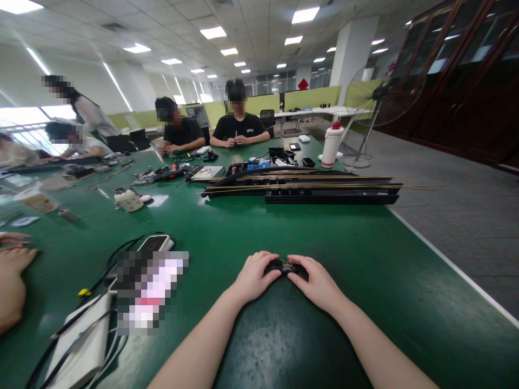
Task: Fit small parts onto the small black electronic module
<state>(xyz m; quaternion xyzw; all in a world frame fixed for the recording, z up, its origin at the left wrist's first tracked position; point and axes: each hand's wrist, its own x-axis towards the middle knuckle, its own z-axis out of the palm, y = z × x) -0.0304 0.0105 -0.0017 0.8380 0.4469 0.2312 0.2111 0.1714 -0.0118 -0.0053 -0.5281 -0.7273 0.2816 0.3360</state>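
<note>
Both of my hands grip a small black object [286,266] at the near middle of the green table [227,232]. It is dark, with a small lighter, shiny patch at its centre; its exact kind is too small to make out. My left hand [256,274] is closed on its left end, thumb on the near side and fingers on the far side. On its right end my right hand [316,278] has the same kind of grip. The fingers cover both ends of the object, and only its middle shows between them.
Left of my arms lie a phone [156,243], cables and a white notebook [81,346]. Another person's hand [14,265] rests at the left edge. Long black strips with thin rods [332,197] lie ahead. A white bottle [331,146] stands beyond; people sit across the table.
</note>
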